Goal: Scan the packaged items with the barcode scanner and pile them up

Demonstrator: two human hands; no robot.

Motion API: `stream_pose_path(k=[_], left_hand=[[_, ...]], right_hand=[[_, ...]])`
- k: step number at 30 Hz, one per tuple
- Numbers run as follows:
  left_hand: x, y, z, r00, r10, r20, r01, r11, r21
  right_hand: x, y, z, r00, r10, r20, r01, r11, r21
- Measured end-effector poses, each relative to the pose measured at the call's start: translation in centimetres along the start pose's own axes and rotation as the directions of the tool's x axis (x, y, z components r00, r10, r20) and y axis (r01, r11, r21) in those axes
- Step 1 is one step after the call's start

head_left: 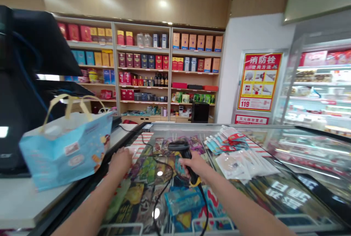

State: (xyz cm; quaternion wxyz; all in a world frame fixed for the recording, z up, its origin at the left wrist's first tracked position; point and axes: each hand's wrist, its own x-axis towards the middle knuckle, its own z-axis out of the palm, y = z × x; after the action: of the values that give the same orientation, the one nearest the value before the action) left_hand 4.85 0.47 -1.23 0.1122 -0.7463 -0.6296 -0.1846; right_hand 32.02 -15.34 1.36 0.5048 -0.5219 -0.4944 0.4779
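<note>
In the head view my right hand (194, 164) is wrapped round the handle of a black and yellow barcode scanner (179, 146), its head tilted to the left above the glass top. A black cable runs down from the scanner in a loop. My left hand (121, 159) is at the left edge of the glass, its fingers closed on a small whitish packet (132, 150); the hand hides much of it. Right of the scanner, several clear flat packets (244, 164) lie on the glass, with blue and red pouches (227, 139) behind them.
A light blue paper bag (65, 152) with handles stands on the white counter (16, 201) to the left, beside a dark monitor (41, 42). Snack packs show beneath the glass freezer top (208, 128). Shelves of boxes (142, 62) and a chilled display (315, 93) stand beyond.
</note>
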Motion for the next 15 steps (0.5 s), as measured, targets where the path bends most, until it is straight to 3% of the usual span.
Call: stream_pose_path(k=[3,5,10,13,15], left_hand=[[-0.2,2.5,-0.9,0.995,0.085,-0.059,-0.088,0.995,-0.046],[-0.9,5.8,-1.4,0.987,0.161,0.005,-0.158,0.976,-0.152],[-4.1,18.7,-1.3,0.900,0.385,0.203,-0.242,0.830,-0.502],[-5.5,26.1,-0.6,0.884,0.453,0.117,-0.255,0.677,-0.690],[-5.9,29.7,-0.3,0.876,0.472,0.100,-0.266,0.644,-0.717]], right_hand=[[-1.7,-0.5,-3.9,0.987,-0.044,-0.152,0.049,0.998,0.028],[-3.0,-0.4,-6.6,0.965,-0.074,-0.251,0.081,0.997,0.016],[-5.9,0.4,-11.9,0.906,-0.076,-0.417,0.077,0.997,-0.014],[-7.4,0.7,-13.8,0.889,-0.084,-0.450,0.081,0.996,-0.025],[-8.2,0.7,-14.7,0.876,-0.096,-0.472,0.095,0.995,-0.027]])
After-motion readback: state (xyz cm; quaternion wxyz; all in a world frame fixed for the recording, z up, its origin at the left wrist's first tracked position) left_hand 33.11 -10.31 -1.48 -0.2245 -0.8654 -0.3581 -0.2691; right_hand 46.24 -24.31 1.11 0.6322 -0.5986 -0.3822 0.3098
